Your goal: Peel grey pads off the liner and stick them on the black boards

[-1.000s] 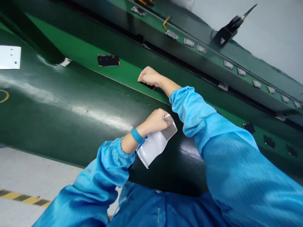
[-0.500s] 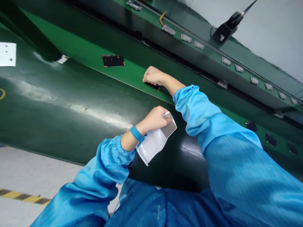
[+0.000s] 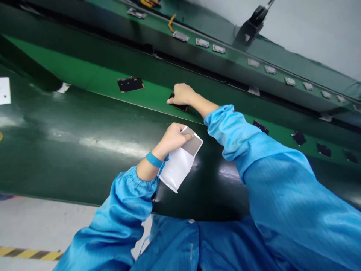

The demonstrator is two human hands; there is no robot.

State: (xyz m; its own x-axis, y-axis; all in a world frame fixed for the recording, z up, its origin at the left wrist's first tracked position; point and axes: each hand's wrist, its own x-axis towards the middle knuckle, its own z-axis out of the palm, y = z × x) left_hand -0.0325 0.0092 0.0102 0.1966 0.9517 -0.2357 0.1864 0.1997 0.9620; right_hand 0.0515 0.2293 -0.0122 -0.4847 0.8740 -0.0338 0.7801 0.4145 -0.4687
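My left hand [image 3: 174, 138] is closed on a glossy white sheet [image 3: 177, 169] with a grey rectangular area at its upper end. The thumb lies over the grey part, and the sheet hangs above the dark green worktop. Farther away, my right hand [image 3: 182, 94] is closed over a thin black panel [image 3: 180, 107] with orange corners, on the bright green strip. Its thumb reaches the panel's left end; the other fingertips are hidden behind the hand. Left of it, a similar black panel [image 3: 130, 84] lies flat on the strip.
Several black panels [image 3: 298, 138] lie along the strip to the right. A raised ledge behind carries a row of small grey parts [image 3: 202, 43]. A dark post [image 3: 34, 67] slants in at left, near a white plate [image 3: 4, 91]. A black tool [image 3: 251, 28] stands beyond the ledge.
The view has turned and shifted slightly. My right hand's thumb now shows stretched out at the panel's left end, where the fingers were bunched before. The left hand still holds the white sheet.
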